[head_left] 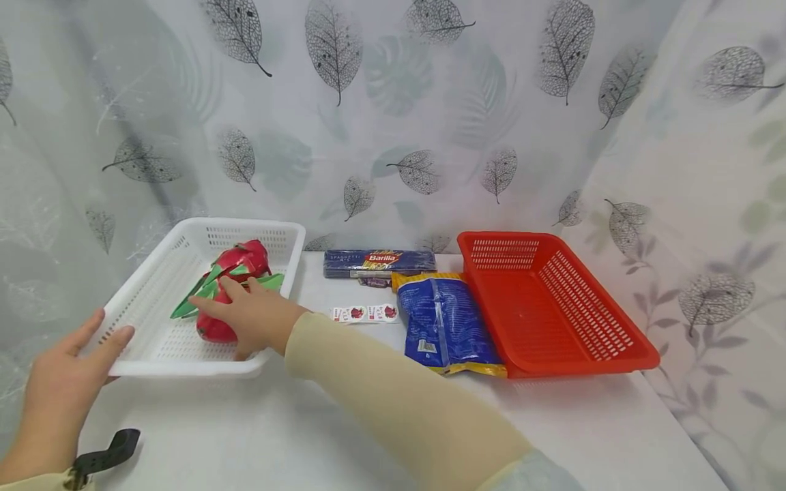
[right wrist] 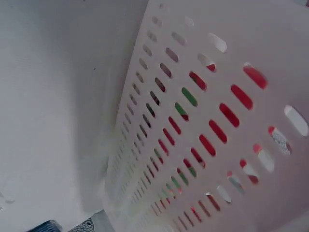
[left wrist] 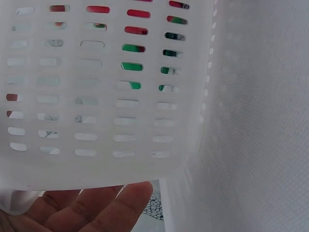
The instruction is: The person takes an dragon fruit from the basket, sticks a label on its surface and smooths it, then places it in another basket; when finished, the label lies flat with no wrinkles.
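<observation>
A white perforated plastic basket stands at the left with red and green dragon fruits in it. My left hand holds its near left rim; in the left wrist view the fingers lie along the rim's edge. My right hand reaches over the near side of the basket and has its spread fingers round the front dragon fruit. Behind that one lies another dragon fruit. Through the slots of the basket wall red and green show in the right wrist view, where the right hand stays out of sight.
A red plastic basket stands at the right. Beside it lie a blue and yellow bag, a blue Barilla spaghetti box, a small purple wrapper and dragon fruit stickers. A leaf-patterned curtain hangs behind the white table.
</observation>
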Demonstrator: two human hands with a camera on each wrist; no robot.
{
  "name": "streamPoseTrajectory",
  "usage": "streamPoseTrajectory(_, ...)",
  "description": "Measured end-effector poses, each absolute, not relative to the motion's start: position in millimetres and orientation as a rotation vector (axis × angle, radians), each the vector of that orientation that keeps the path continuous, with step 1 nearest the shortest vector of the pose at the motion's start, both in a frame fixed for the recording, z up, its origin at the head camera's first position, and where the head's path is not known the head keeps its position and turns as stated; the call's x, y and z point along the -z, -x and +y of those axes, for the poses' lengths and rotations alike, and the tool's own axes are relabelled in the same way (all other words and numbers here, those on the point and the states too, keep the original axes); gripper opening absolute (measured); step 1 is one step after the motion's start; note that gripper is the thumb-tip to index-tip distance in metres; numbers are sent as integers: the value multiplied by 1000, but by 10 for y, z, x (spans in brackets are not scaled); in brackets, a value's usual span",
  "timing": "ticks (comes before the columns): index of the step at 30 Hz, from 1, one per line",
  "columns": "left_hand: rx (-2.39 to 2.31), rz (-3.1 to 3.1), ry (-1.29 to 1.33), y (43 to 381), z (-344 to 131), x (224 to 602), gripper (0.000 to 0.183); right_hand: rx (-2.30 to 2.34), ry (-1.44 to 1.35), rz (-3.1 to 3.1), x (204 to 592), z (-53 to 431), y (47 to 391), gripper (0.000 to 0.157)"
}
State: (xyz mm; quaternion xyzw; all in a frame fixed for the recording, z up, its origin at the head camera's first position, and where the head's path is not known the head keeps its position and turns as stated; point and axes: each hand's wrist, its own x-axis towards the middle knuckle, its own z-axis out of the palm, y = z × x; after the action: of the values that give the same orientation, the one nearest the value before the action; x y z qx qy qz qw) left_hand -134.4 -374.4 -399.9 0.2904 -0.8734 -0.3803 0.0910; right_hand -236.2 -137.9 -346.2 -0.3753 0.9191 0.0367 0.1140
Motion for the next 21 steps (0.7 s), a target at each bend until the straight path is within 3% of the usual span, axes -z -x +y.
streamPoseTrajectory(6,1142,-2605,-836,1343,-3735,4026,83,-192,1147,2753,3538,-1407,2318,85)
streamPoseTrajectory(16,1173,-2592,-826,1395,-3764,4037,86,-267,1148,2713,3596,-1460,2380,72)
streamPoseTrajectory(21,1165,-2626,-786,1353,-3891,4070,90,-267,1204,2704,3611,-1508,2366,73)
